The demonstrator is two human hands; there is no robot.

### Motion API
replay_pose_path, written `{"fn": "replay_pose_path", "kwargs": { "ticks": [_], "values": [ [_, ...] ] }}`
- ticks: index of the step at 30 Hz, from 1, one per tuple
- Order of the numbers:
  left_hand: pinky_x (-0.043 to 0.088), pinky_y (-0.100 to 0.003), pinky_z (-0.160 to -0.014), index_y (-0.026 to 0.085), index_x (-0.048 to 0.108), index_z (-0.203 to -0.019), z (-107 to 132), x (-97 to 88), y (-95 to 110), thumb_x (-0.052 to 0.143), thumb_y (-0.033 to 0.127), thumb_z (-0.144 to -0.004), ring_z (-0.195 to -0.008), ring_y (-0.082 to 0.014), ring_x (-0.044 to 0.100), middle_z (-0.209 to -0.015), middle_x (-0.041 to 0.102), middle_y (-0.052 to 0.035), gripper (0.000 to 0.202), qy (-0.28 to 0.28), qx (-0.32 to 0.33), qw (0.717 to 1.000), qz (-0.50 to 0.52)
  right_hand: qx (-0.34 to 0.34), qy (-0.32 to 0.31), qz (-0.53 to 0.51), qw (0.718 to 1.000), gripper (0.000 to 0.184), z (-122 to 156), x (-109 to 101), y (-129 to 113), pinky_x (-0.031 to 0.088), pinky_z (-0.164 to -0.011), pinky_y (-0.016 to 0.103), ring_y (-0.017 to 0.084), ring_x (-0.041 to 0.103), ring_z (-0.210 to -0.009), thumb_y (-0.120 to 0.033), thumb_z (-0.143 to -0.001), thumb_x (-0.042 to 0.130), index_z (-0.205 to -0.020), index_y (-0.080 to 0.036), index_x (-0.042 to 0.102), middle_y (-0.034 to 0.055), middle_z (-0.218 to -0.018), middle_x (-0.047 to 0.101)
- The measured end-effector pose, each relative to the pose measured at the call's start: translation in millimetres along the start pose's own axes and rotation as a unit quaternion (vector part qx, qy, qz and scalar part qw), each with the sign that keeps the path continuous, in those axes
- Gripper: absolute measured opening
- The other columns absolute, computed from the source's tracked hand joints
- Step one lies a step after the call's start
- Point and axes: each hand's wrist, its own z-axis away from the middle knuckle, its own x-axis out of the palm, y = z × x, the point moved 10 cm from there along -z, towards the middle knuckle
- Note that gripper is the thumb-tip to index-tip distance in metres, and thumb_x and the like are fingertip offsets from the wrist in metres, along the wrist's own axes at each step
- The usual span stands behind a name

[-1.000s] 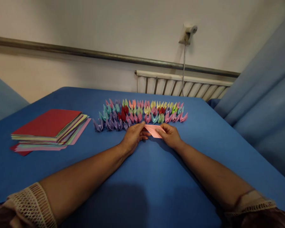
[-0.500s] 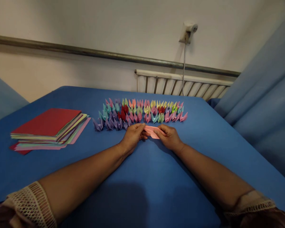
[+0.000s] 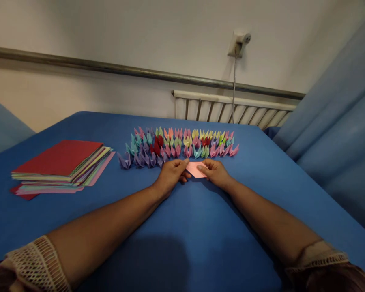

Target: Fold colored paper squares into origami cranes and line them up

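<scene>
A small folded pink paper (image 3: pixel 196 169) is held between both my hands just above the blue tabletop (image 3: pixel 182 227). My left hand (image 3: pixel 170 176) pinches its left end with thumb and fingers closed. My right hand (image 3: pixel 216 172) grips the right end, fingers curled over it. Just behind my hands stand rows of several small folded paper cranes (image 3: pixel 178 145) in purple, pink, red, green, yellow and teal.
A stack of coloured paper sheets (image 3: pixel 62 164) with a red sheet on top lies at the left of the table. A radiator (image 3: pixel 231 110) and a metal rail (image 3: pixel 109 68) run along the wall behind. Blue curtain (image 3: pixel 337 121) hangs at the right.
The pink paper has been pressed flatter and my hands have shifted slightly closer together; the view moved a little left.
</scene>
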Motion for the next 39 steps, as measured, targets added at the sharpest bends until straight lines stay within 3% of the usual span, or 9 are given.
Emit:
{"fn": "replay_pose_path", "kwargs": {
  "ticks": [4,8,10,14,17,22,29,34,39],
  "values": [
    [0.036,-0.02,-0.04,0.015,0.06,-0.074,-1.6,-4.4,3.5,0.066,0.031,-0.079,-0.037,-0.0092,0.048,-0.051,0.06,0.0007,0.017,0.016,0.022,0.996,-0.081,0.001,0.027,0.013,1.0,0.028,-1.1,-3.9,5.5,0.035,-0.05,0.023,0.01,0.046,-0.052,-0.046,-0.077,0.063,-0.073,-0.019,0.057,-0.0041,-0.06,0.054],
    [0.033,-0.02,-0.045,0.017,0.063,-0.07,-2.3,-11.2,10.8,0.07,0.022,-0.071,-0.043,-0.0109,0.049,-0.05,0.057,0.0029,0.009,0.026,0.054,0.989,-0.137,-0.021,0.056,0.124,0.991,0.021,-0.6,-9.2,4.7,0.045,-0.066,0.028,0.015,0.06,-0.073,-0.037,-0.08,0.063,-0.093,-0.02,0.062,0.0011,-0.081,0.066],
    [0.034,-0.021,-0.051,0.018,0.066,-0.076,-0.2,-12.7,21.5,0.07,0.02,-0.07,-0.052,-0.0131,0.053,-0.059,0.061,0.0017,0.007,0.031,0.102,0.973,-0.204,-0.032,0.052,0.193,0.979,0.022,-0.1,-9.2,1.9,0.046,-0.069,0.03,0.016,0.06,-0.074,-0.032,-0.082,0.063,-0.101,-0.02,0.062,0.0024,-0.085,0.067],
    [0.034,-0.024,-0.058,0.022,0.069,-0.085,5.3,-9.3,35.7,0.066,0.022,-0.074,-0.062,-0.0179,0.057,-0.071,0.067,-0.0015,0.012,0.03,0.171,0.924,-0.34,-0.137,0.045,0.333,0.932,0.019,7.3,-1.8,-24.4,0.044,-0.083,0.035,0.021,0.057,-0.094,-0.023,-0.083,0.062,-0.102,-0.02,0.062,0.0079,-0.1,0.064],
    [0.034,-0.026,-0.059,0.023,0.069,-0.082,5.7,-9.1,35.8,0.063,0.022,-0.076,-0.066,-0.0202,0.058,-0.073,0.068,-0.0038,0.008,0.032,0.173,0.901,-0.397,-0.185,0.0,0.375,0.908,0.01,15.3,11.2,-35.3,0.042,-0.084,0.035,0.021,0.055,-0.094,-0.021,-0.088,0.055,-0.094,-0.019,0.063,0.008,-0.096,0.062],
    [0.038,-0.029,-0.066,0.022,0.069,-0.083,7.4,-5.3,35.4,0.061,0.023,-0.078,-0.072,-0.0219,0.058,-0.079,0.067,-0.0056,0.009,0.018,0.182,0.88,-0.438,-0.201,-0.089,0.335,0.916,0.021,22.3,25.5,-36.7,0.044,-0.083,0.032,0.019,0.056,-0.091,-0.033,-0.085,0.065,-0.099,-0.018,0.062,0.0062,-0.096,0.062],
    [0.038,-0.042,-0.095,0.018,0.067,-0.097,30.8,29.9,44.2,0.054,0.019,-0.085,-0.111,-0.0277,0.05,-0.12,0.061,-0.0091,0.017,-0.06,0.309,0.771,-0.553,-0.196,-0.083,0.372,0.904,0.014,20.5,24.2,-35.4,0.042,-0.085,0.034,0.019,0.058,-0.092,-0.031,-0.089,0.061,-0.097,-0.019,0.064,0.0059,-0.095,0.064],
    [0.043,-0.035,-0.083,0.016,0.065,-0.096,30.4,39.2,34.6,0.052,0.026,-0.091,-0.09,-0.0218,0.056,-0.094,0.066,-0.0065,0.017,-0.13,0.293,0.782,-0.534,-0.215,-0.09,0.399,0.887,0.013,21.6,26.5,-35.9,0.042,-0.084,0.032,0.018,0.057,-0.089,-0.025,-0.094,0.053,-0.093,-0.019,0.064,0.006,-0.092,0.065],
    [0.042,-0.032,-0.079,0.016,0.065,-0.082,15.0,31.1,32.0,0.053,0.02,-0.089,-0.081,-0.0188,0.056,-0.085,0.067,-0.0044,0.015,-0.121,0.254,0.816,-0.505,-0.189,-0.049,0.397,0.897,0.016,16.7,19.1,-32.4,0.042,-0.077,0.031,0.018,0.055,-0.082,-0.024,-0.093,0.052,-0.084,-0.017,0.063,0.0055,-0.084,0.062]
  ]
}}
